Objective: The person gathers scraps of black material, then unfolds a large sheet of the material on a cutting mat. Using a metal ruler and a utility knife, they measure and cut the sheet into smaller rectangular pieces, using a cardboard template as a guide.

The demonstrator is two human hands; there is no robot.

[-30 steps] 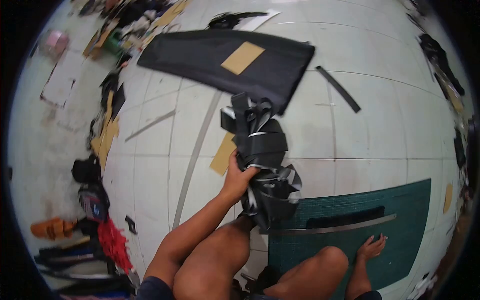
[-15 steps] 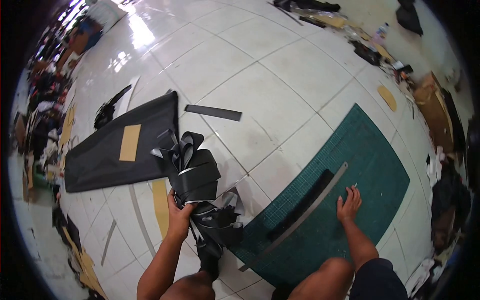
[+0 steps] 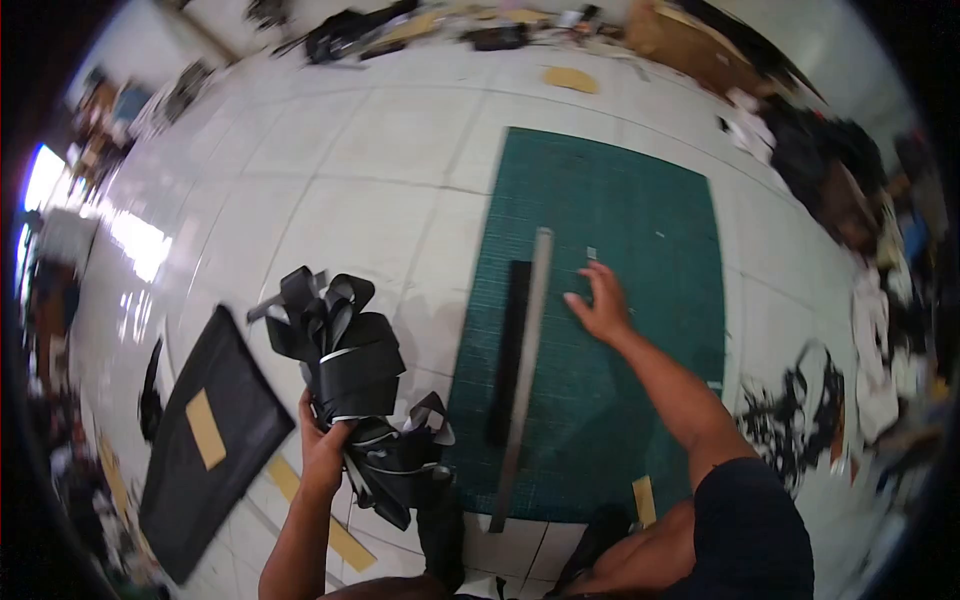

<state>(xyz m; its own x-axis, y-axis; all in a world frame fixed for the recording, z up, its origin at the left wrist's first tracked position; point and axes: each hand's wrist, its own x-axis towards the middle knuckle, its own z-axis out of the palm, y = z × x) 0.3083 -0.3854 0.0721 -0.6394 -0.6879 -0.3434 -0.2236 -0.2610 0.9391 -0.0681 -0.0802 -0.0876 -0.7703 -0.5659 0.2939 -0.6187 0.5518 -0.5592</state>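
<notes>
My left hand [image 3: 322,450] is closed around a thick bundle of black strips [image 3: 360,375], folded into loops with pale edges and held above the floor. My right hand [image 3: 603,303] hovers over or rests on the green cutting mat [image 3: 650,400], fingers apart and palm down; contact is hard to judge. A small whitish bit [image 3: 591,253] lies by its fingertips, too small to name. Left of this hand a long metal ruler [image 3: 525,380] lies along the mat, with a black strip of material [image 3: 511,350] beside it.
On the left, a folded black sheet [image 3: 215,420] bears a tan rectangular piece [image 3: 206,430]. Another tan strip [image 3: 345,545] lies near my left arm. Tangled black scraps [image 3: 795,400] sit right of the mat. Heaps of material and a cardboard box [image 3: 690,50] line the walls.
The view has swung to the right, so the mat now appears upright and more central. My left hand keeps the bundle; my right hand stays open near the ruler.
</notes>
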